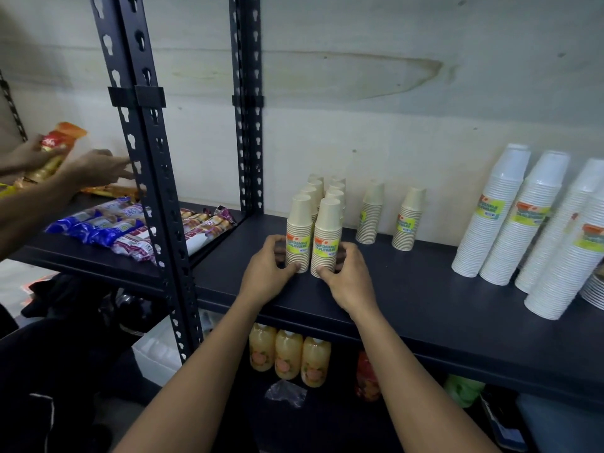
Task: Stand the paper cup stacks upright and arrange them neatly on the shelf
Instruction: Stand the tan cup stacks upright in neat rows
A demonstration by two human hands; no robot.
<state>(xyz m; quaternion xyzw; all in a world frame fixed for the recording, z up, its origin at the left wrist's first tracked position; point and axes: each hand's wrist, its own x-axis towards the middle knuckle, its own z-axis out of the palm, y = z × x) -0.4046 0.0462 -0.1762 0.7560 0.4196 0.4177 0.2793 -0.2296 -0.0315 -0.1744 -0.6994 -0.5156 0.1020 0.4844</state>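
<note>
Now, centre frame | left hand [268,273] grasps front-left beige paper cup stack [298,237] | right hand [348,276] grasps front-right beige paper cup stack [327,240] | both upright, touching, on dark shelf [425,289] | white cup stacks [510,220] lean at right

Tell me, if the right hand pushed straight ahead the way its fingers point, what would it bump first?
The right hand already touches the front right cup stack. Pushing on would likely press that stack into the stacks behind it, though depth is hard to judge.

You saw "DISPOSABLE TABLEWARE" printed on the yellow-green labels of the two front paper cup stacks [312,235]; other labels were illegible.
</note>
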